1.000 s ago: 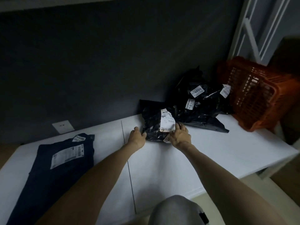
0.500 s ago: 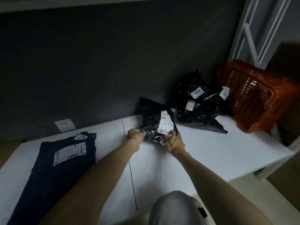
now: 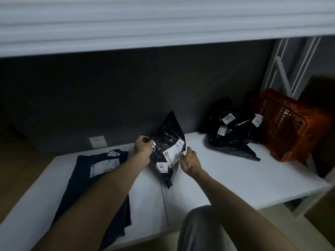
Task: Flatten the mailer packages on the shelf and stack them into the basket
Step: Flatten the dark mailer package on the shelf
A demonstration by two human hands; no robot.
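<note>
Above shelf (image 3: 235,174) — left hand (image 3: 142,147) grips mailer (image 3: 167,140), right hand (image 3: 190,160) spread beside.

white wall socket (image 3: 97,141), dark grey wall (image 3: 90,98)

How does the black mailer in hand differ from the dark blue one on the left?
The black mailer is glossy and crinkled; the dark blue mailer looks matte and smooth. The black mailer is tilted up, gripped at its edge by the left hand; the dark blue mailer lies flat on the shelf, untouched. Both carry white labels.
</note>
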